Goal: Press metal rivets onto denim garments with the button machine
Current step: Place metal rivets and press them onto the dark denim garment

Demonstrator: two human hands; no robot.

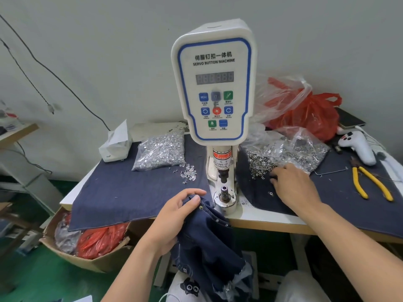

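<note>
Open gap between the button machine's upper punch [222,175] and lower die [224,191] — nothing sits in it. The left hand [174,216] grips the denim garment [209,240] just left of the die, crowding that side. To the right, the right hand [292,182] lies over the loose rivet rings [260,165], so that approach is taken. Further left, bare denim cloth [122,192] gives clear passage, bounded at the back by the bag of rivet posts [160,150] and a scatter of loose posts [188,173]. Far right — yellow pliers [370,183] lie in the way.
</note>
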